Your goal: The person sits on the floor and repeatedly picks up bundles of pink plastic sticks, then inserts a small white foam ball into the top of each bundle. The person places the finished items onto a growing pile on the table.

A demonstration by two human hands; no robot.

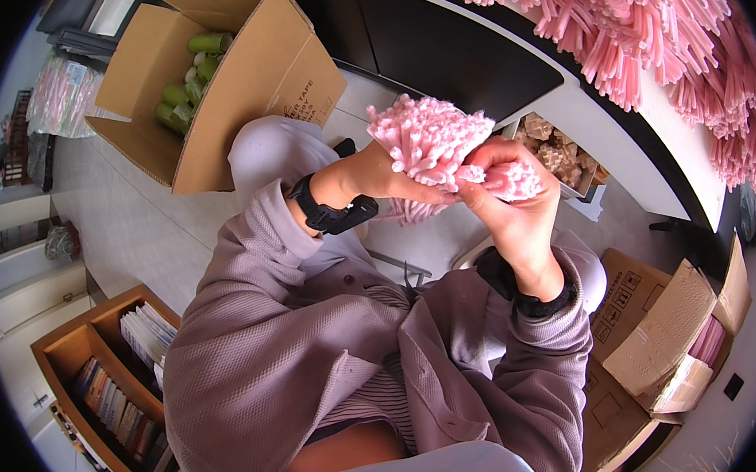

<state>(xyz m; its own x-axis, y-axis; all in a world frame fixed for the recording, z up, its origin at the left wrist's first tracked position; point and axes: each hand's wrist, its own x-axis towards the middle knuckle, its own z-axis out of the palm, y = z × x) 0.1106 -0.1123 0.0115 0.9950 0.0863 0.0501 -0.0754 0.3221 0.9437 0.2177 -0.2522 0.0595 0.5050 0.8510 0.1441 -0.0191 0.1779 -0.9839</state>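
Note:
In front of me, my left hand (386,177) is wrapped around a thick bundle of pink chenille stems (429,133), its fuzzy ends facing up. The lower part of that bundle shows beneath the hand. My right hand (520,210) grips a smaller pink chenille bundle (515,181) right beside it. Both thumbs meet near a short tuft of stem ends (471,174) between the two bundles. Most of the fingers behind the bundles are hidden.
An open cardboard box (263,87) with green rolls (176,95) stands at the left. Many pink stems (640,37) overhang the table edge at upper right. A bin of brown pieces (551,146), cardboard boxes (637,329) and a wooden bookcase (70,338) stand around me.

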